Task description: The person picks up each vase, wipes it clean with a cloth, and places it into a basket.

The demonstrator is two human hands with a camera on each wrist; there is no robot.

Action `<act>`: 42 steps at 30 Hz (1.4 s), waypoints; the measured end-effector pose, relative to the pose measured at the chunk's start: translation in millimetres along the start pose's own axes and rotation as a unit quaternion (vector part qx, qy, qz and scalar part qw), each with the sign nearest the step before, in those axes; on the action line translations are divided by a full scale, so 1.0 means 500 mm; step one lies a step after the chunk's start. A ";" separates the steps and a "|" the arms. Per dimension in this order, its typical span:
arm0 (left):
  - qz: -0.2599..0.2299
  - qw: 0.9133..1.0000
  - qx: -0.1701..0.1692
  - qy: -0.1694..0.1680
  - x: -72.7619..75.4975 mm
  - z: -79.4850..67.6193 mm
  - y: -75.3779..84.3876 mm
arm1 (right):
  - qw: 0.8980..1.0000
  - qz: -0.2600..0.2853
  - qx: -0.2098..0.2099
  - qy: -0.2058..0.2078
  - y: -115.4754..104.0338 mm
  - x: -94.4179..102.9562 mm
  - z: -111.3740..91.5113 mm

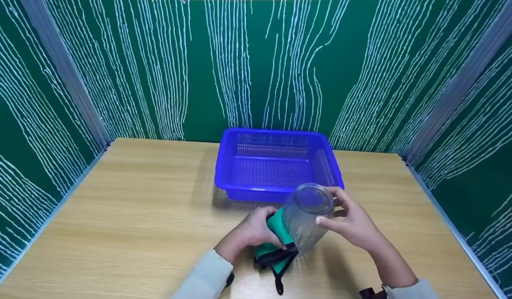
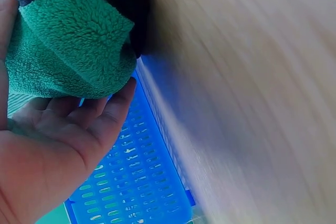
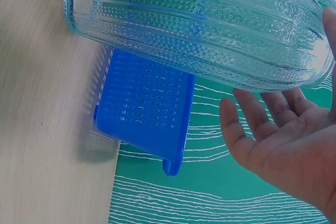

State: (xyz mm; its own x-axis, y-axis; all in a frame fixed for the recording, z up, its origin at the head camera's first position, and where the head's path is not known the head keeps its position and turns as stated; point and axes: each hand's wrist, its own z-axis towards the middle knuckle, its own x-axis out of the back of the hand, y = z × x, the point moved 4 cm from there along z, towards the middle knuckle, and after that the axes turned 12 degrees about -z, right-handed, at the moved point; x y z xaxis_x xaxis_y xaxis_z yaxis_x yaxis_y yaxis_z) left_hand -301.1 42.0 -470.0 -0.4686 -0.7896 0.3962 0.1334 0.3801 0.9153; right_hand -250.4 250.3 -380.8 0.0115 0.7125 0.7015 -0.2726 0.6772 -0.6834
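A clear ribbed glass vase leans in front of me, its round base facing up and its other end down near the table. My right hand holds it by the base end, thumb on the near side and fingers behind; the right wrist view shows these fingers under the textured glass. My left hand grips a fluffy green cloth with black edging. The folded cloth lies against the vase's left side, and its black loop hangs down. In the left wrist view the cloth hides whatever it covers.
Behind the hands stands a blue slotted plastic basket on the wooden table; the vase's base overlaps its front right corner in the head view. Green walls with wavy white lines enclose the table at the back and sides.
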 end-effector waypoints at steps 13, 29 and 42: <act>0.032 0.998 -0.040 -0.025 0.006 -0.006 0.018 | 1.000 0.009 0.015 -0.013 -0.005 0.003 -0.004; -0.213 0.971 -0.080 -0.079 0.029 -0.027 0.074 | 0.999 0.037 0.004 -0.029 -0.015 0.001 -0.010; -0.217 0.970 -0.100 -0.040 0.028 -0.003 0.072 | 0.999 0.031 0.002 -0.029 -0.003 0.002 -0.007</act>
State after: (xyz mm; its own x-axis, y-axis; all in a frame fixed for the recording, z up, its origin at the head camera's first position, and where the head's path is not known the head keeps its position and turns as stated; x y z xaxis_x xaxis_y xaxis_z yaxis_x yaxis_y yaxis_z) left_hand -301.3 44.0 -431.7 -0.5830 -0.8119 -0.0297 0.0716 -0.0878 0.9936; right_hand -246.7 250.4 -379.9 -0.0615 0.7406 0.6691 -0.2751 0.6318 -0.7247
